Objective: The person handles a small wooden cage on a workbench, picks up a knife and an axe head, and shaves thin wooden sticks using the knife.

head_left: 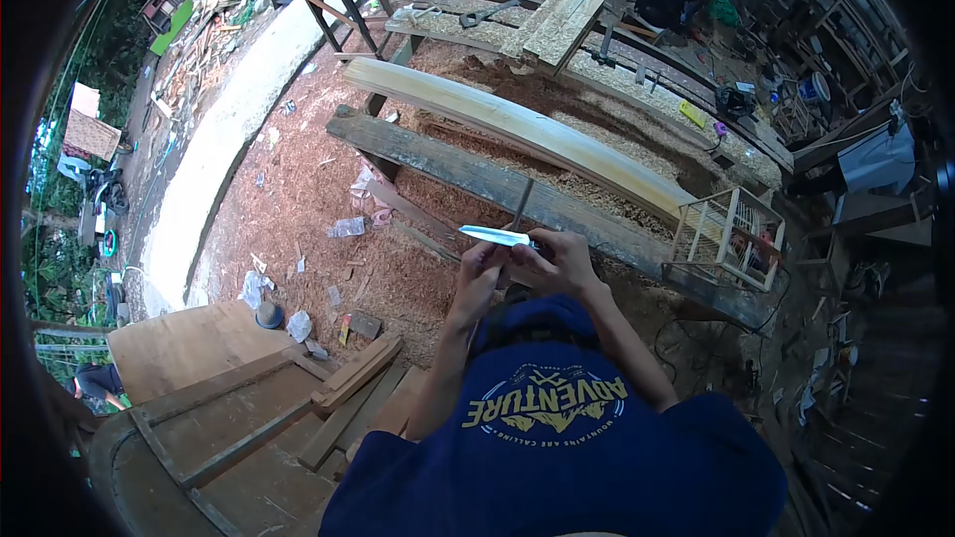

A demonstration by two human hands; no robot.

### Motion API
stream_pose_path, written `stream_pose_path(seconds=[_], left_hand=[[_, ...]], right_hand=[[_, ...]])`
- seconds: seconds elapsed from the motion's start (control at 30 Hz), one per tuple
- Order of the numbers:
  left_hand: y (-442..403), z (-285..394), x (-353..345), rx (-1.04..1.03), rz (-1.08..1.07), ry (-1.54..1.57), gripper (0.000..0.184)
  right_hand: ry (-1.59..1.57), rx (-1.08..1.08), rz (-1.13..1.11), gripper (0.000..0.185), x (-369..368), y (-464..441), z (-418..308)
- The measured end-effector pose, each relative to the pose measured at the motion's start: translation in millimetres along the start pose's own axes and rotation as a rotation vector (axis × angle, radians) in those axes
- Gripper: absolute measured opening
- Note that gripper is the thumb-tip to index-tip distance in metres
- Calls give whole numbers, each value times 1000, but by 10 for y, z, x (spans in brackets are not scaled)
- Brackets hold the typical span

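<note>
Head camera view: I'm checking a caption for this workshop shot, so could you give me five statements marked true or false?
1. The left hand and right hand meet at a bright pointed piece. True.
2. The wooden cage stands left of both hands. False: the wooden cage is to their right.
3. The shirt is dark blue. True.
4. The pale beam lies nearer the person than the weathered beam. False: it lies beyond it.
5. Shavings litter the ground. True.
</note>
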State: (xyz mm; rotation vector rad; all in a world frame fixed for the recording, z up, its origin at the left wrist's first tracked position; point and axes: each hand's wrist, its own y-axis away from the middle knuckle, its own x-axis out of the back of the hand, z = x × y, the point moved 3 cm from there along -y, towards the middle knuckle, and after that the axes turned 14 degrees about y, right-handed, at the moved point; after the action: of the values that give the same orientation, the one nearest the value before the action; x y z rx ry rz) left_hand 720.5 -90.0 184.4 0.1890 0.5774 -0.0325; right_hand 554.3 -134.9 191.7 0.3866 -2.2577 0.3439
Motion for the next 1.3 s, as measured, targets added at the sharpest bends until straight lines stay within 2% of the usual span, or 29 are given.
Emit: stream_pose_path(seconds=[0.07, 0.17, 0.27, 0.37, 0.47, 0.57, 0.63, 0.7, 0.77, 0.8, 0.9, 0.97, 1.07, 1.13, 1.23, 1.3], left_hand=[[-10, -156, 76, -32, 56, -38, 34], [27, -199, 133, -16, 65, -67, 36], [16, -207, 161, -88, 55, -302, 37], [17, -217, 196, -57, 66, -311, 35], [-41, -370, 288, -176, 4, -468, 34], [45, -105, 179, 148, 53, -316, 36], [237, -117, 245, 34, 36, -351, 38], [264, -149, 443, -13, 66, -382, 40], [124, -317, 706, 10, 140, -394, 41], [41, -187, 541, 27, 135, -455, 42], [-264, -284, 359, 112, 108, -339, 41], [-444, -358, 144, 83, 41, -370, 37], [-649, -690, -43, 20, -116, -381, 33], [-750, -791, -294, -66, -224, -447, 30], [-941, -935, -520, 158, -308, -636, 27], [-1132, -1020, -680, 158, -309, -643, 27]], right_hand=[[-50, 2, 12, 34, -21, 1, -61], [-33, 1, 1, 34, 2, -18, -58], [21, 46, 34, 33, 16, -6, -69], [52, 104, 134, 33, -57, 40, 45], [108, 77, 116, 33, -58, 81, 131], [5, -197, 345, 33, -91, 184, 649], [189, -638, 478, 37, 355, 325, 1267], [329, -721, 358, 45, 714, 467, 1635], [364, -624, 292, 49, 849, 392, 1400], [382, -586, 260, 50, 844, 399, 1279], [294, -565, 279, 51, 598, 336, 987], [117, -540, 218, 47, 320, 333, 881], [45, -386, 214, 41, 271, 330, 597], [65, -363, 185, 37, 396, 390, 721], [127, -381, 187, 36, 625, 457, 1015], [163, -401, 200, 38, 668, 447, 1281]])
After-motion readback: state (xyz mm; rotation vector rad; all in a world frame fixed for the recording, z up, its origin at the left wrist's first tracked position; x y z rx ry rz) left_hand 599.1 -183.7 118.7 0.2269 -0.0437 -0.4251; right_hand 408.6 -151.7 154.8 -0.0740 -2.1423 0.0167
